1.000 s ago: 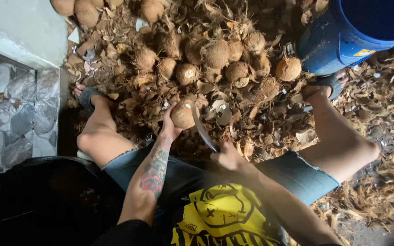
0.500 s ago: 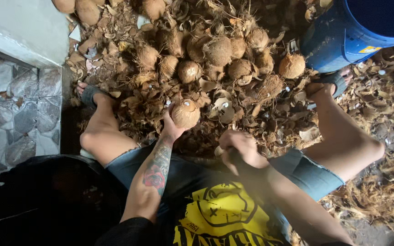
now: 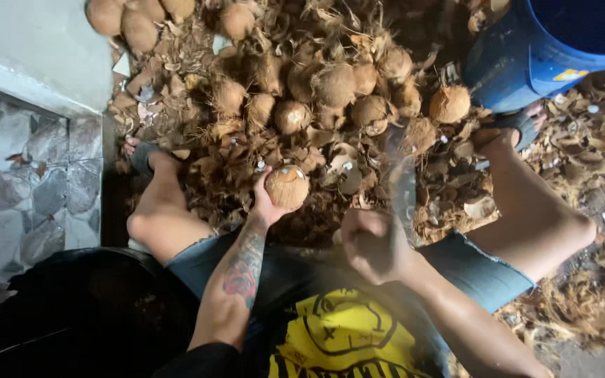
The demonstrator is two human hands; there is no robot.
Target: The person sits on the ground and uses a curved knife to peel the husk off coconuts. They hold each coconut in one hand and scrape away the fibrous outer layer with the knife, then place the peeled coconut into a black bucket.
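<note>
Husk-strewn floor, a person seated with knees spread, coconut held out front.

Right hand (image 3: 374, 245), nearest, closes on a blurred blade (image 3: 402, 183); up-left, left hand (image 3: 266, 206) grips the coconut (image 3: 288, 187), roundish, no clear long axis; beyond, coconut heap (image 3: 330, 84) and blue barrel (image 3: 526, 59).

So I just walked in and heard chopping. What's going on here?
A seated person holds a husked coconut out in the left hand. The right hand grips a blade, blurred mid-swing, raised beside it. A pile of coconuts and husk scraps lies ahead, with a blue barrel at the right.
</note>
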